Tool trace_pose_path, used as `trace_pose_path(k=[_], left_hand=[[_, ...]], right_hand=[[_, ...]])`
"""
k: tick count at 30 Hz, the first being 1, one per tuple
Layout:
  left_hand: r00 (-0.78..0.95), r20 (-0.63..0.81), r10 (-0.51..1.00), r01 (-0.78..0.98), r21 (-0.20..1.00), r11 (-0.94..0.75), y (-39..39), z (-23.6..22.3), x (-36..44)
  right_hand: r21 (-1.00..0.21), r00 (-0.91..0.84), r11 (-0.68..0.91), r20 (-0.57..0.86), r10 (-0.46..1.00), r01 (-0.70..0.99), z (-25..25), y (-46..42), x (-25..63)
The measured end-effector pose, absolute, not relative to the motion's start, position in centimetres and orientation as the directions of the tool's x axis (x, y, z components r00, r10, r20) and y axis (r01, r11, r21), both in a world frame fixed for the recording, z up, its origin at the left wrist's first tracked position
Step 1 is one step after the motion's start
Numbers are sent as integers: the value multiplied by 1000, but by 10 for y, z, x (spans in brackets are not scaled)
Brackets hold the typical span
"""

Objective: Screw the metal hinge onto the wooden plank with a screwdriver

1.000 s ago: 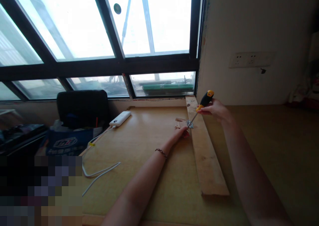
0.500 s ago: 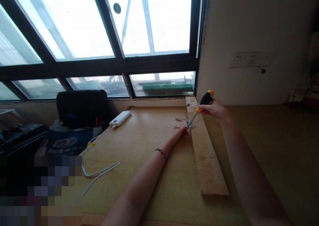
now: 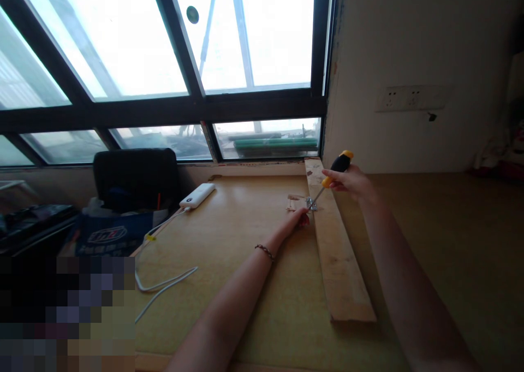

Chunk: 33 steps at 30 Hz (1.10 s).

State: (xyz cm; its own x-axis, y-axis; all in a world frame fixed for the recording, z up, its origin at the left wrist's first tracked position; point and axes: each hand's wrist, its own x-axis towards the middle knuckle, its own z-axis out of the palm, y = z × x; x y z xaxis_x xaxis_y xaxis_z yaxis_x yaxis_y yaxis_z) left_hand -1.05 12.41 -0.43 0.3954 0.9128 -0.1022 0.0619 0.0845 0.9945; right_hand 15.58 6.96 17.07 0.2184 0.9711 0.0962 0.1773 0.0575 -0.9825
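Observation:
My right hand (image 3: 352,182) is closed around the yellow-and-black handle of a screwdriver (image 3: 339,163), which leans up and to the right. Its thin shaft runs down to a small silver metal hinge (image 3: 311,203) at the left edge of a long wooden board (image 3: 341,263). Beside the hinge, my left hand (image 3: 299,218) has its fingers bent together at the screwdriver's tip. Whatever those fingers pinch is too small to make out. A small patch of torn, pale scraps (image 3: 293,201) lies just left of the hinge.
The board lies on a wooden tabletop (image 3: 233,235), its far end near the window frame. A white power bank (image 3: 197,195) with a white cable (image 3: 164,283) rests on the left. Beyond that edge are a black chair (image 3: 135,178) and a blue bag (image 3: 110,232). Sockets (image 3: 413,98) are on the wall.
The fingers of my right hand have shifted a little on the screwdriver handle, and the handle has moved very slightly. My left hand, the hinge and the board stay in place.

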Motion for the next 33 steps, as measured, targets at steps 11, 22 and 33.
trace_pose_path(k=[11,22,33], left_hand=[[344,-82,935,76,995,59,121,0,-9],[285,-46,957,87,996,21,120,0,-8],[312,-46,949,53,998,31,124,-6,-9]], right_hand=[[-984,259,65,107,960,167,166,76,154],[-979,255,63,112,961,193,169,73,152],[-996,82,76,80,993,52,175,63,159]])
